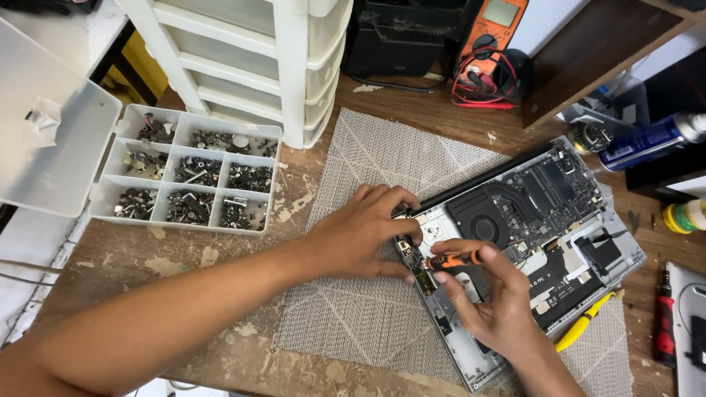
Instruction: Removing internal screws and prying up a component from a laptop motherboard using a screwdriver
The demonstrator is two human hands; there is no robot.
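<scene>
Head view, frame centre: my right hand (493, 301) pinches an orange screwdriver (454, 259); my left hand (368, 231) presses curled fingers on the opened laptop (581, 242).

This is an electronics repair workshop, set up on a worn wooden bench (184, 257) with flaking paint. An opened laptop (537, 220) lies on a woven grey mat (368, 316), its fan and circuit board bared. A clear compartment box of sorted screws (193, 179) sits beside white plastic drawers (257, 59). An orange multimeter (494, 29) with red leads, a spray can (651, 140) and a red-handled screwdriver (665, 316) lie around.
</scene>
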